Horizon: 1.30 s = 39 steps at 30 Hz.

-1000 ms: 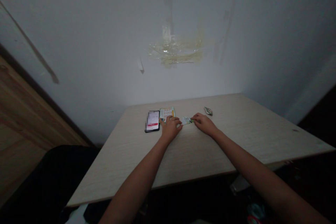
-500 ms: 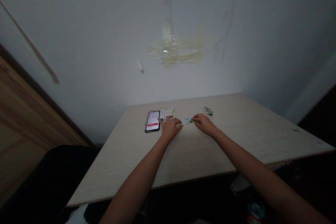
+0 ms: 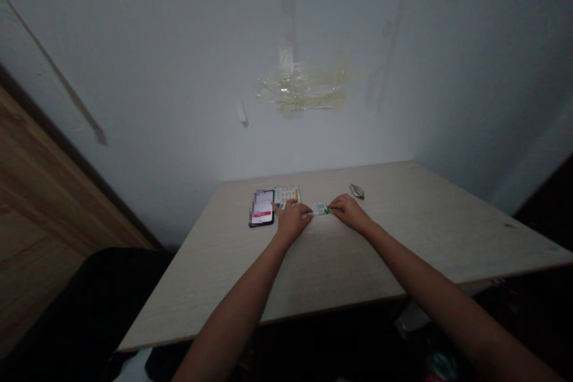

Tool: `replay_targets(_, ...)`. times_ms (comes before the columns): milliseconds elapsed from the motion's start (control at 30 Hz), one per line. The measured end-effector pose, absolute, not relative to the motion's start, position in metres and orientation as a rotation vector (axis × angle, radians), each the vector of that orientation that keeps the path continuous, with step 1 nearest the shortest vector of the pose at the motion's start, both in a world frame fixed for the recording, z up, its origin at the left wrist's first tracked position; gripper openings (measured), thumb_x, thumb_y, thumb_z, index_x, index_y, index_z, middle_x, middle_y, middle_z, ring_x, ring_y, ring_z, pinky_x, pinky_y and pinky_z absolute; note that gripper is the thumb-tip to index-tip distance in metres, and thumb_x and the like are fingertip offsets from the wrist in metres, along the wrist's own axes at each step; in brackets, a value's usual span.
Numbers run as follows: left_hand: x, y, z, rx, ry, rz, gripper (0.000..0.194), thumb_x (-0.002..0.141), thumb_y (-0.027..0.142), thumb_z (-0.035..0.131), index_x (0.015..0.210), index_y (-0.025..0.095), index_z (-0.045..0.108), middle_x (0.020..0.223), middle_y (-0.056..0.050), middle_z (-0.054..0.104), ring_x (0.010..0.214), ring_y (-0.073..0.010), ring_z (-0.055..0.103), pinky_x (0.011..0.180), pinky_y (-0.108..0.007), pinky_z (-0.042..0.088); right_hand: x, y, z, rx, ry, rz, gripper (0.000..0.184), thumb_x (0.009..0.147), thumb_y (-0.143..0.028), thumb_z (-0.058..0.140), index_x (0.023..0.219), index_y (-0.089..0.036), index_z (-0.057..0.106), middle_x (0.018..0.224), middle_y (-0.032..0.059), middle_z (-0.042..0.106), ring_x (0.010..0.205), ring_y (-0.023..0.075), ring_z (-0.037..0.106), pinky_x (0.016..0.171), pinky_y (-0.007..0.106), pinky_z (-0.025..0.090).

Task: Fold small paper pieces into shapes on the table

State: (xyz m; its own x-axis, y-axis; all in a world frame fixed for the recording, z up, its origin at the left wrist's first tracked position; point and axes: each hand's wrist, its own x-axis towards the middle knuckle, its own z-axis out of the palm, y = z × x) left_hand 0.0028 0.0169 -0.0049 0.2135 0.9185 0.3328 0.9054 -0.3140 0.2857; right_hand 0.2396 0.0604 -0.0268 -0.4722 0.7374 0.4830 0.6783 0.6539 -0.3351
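Observation:
A small white-and-green printed piece, paper-like (image 3: 321, 209), lies low over the table between my two hands. The thumb and forefinger of my left hand (image 3: 293, 219) pinch its left end, while the other fingers spread out to the left. At the right end, my right hand (image 3: 348, 211) holds it with fingertips pressed together. A printed leaflet or card (image 3: 286, 193) lies behind my left hand, which partly covers it. Just left of that hand is a phone (image 3: 262, 209) with its screen lit.
A small curled green-and-white piece (image 3: 357, 191) rests beyond my right hand. The pale wooden table (image 3: 224, 274) meets a wall (image 3: 179, 71) marked with clear tape (image 3: 308, 92). A dark, chair-like shape (image 3: 98, 298) stands at left, beside a wooden panel (image 3: 45, 191).
The camera view has shifted slightly. Both hands keep hold of the printed piece, which seems to lie a little flatter, with its face turned somewhat more upward.

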Motion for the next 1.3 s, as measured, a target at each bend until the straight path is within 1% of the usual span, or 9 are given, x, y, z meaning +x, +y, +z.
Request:
replay_targets(100,0.003,0.017,-0.005,2.450,1.818,0.697,0.020,0.091,0.041,0.059,0.102,0.038,0.075,0.118,0.001,0.073,0.131,-0.0336,0.046,0.107,-0.081,-0.006,0.239,0.058,-0.021,-1.081,-2.351,0.013,0.020,0.085,-0.021,0.067,0.101,-0.023,0.078,0.096,0.0085,0.075,0.103,0.0258,0.061,0.095,0.041,0.042)
replay_targets(233,0.003,0.016,-0.003,2.500,1.791,0.677,0.019,0.092,0.040,0.060,0.102,0.036,0.076,0.116,0.000,0.074,0.130,-0.0326,0.048,0.109,-0.078,-0.011,0.237,0.054,-0.013,-1.064,-2.404,-0.092,0.016,0.086,-0.021,0.066,0.096,-0.023,0.079,0.098,0.0097,0.074,0.107,0.0259,0.060,0.099,0.042,0.039)
replay_targets(433,0.003,0.014,-0.001,2.568,1.754,0.678,0.017,0.092,0.037,0.062,0.103,0.034,0.075,0.111,-0.001,0.076,0.128,-0.0300,0.050,0.108,-0.077,-0.016,0.236,0.050,-0.007,-1.110,-2.417,-0.162,0.014,0.088,-0.025,0.067,0.094,-0.021,0.079,0.101,0.0103,0.074,0.106,0.0245,0.060,0.098,0.039,0.039)
replay_targets(600,0.004,0.016,-0.003,2.612,1.738,0.683,0.017,0.091,0.036,0.063,0.103,0.035,0.076,0.108,-0.002,0.077,0.126,-0.0306,0.050,0.109,-0.074,-0.016,0.235,0.049,-0.005,-1.123,-2.454,-0.230,0.016,0.088,-0.027,0.068,0.098,-0.022,0.079,0.101,0.0099,0.074,0.105,0.0240,0.059,0.098,0.038,0.038)
replay_targets(800,0.005,0.015,-0.004,2.631,1.733,0.677,0.017,0.092,0.036,0.063,0.104,0.035,0.075,0.107,-0.001,0.077,0.125,-0.0286,0.051,0.107,-0.075,-0.018,0.234,0.050,-0.005,-1.101,-2.484,-0.283,0.017,0.089,-0.026,0.066,0.100,-0.022,0.078,0.099,0.0097,0.074,0.103,0.0239,0.059,0.100,0.039,0.036)
replay_targets(1067,0.006,0.015,-0.003,2.611,1.746,0.693,0.018,0.091,0.038,0.064,0.102,0.032,0.076,0.108,-0.004,0.076,0.123,-0.0304,0.052,0.107,-0.076,-0.015,0.234,0.050,-0.007,-1.085,-2.477,-0.279,0.018,0.090,-0.026,0.064,0.100,-0.021,0.078,0.097,0.0096,0.074,0.102,0.0241,0.059,0.101,0.040,0.034)
replay_targets(1300,0.008,0.017,-0.005,2.617,1.742,0.719,0.016,0.092,0.038,0.063,0.099,0.032,0.076,0.105,-0.002,0.076,0.119,-0.0286,0.054,0.105,-0.078,-0.015,0.234,0.048,-0.007,-1.094,-2.469,-0.257,0.018,0.090,-0.027,0.064,0.101,-0.021,0.077,0.094,0.0081,0.074,0.104,0.0244,0.058,0.100,0.039,0.034)
